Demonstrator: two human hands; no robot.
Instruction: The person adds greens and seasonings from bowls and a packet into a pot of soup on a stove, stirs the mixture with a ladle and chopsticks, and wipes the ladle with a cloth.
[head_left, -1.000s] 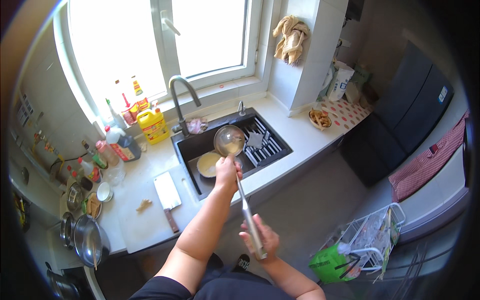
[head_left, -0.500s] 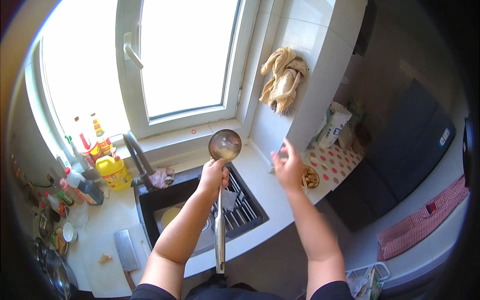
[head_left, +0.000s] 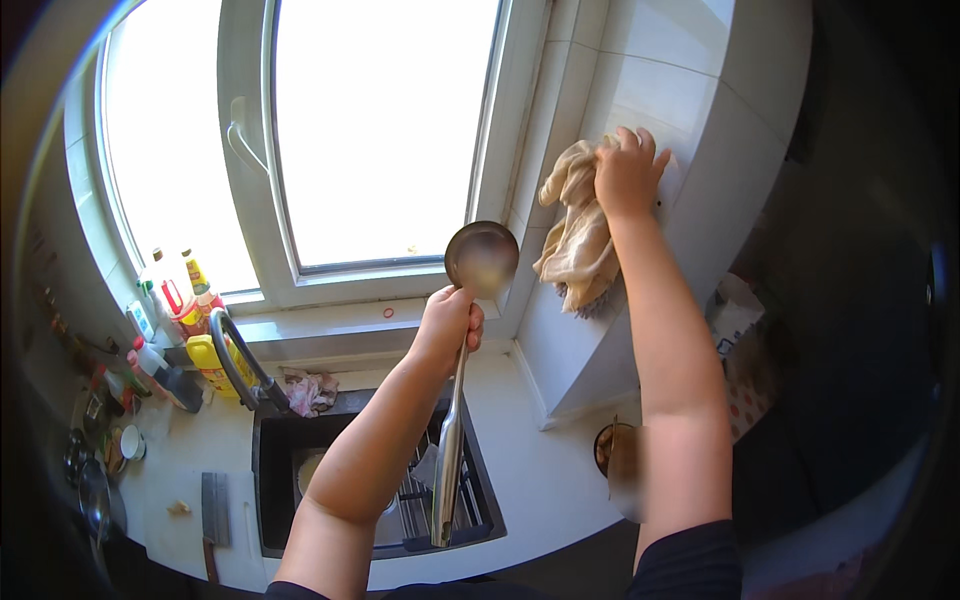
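My left hand (head_left: 448, 325) is closed round the upper handle of a metal ladle (head_left: 452, 440). The ladle's round bowl points away from me, above the counter's back edge, and its inside is blurred. The long handle slants down toward me over the black sink (head_left: 265, 500). At the upper right, my right hand (head_left: 628, 178) grips the top of a beige cloth (head_left: 580, 245) hanging on the tiled wall. Its thumb side presses into the folds, while the other fingers stick up apart. What holds the cloth up is hidden.
Behind the sink curves a dark faucet (head_left: 240, 360) with a pinkish rag (head_left: 312, 393) beside it. Bottles and a yellow jug (head_left: 205, 360) stand to the left. A cleaver (head_left: 215, 510) lies on the white counter. Near my right forearm is a bowl of food (head_left: 604, 450).
My right hand has gone up from above the counter to the hanging cloth. The ladle has stayed in my left hand. The view has tilted and shifted to the right.
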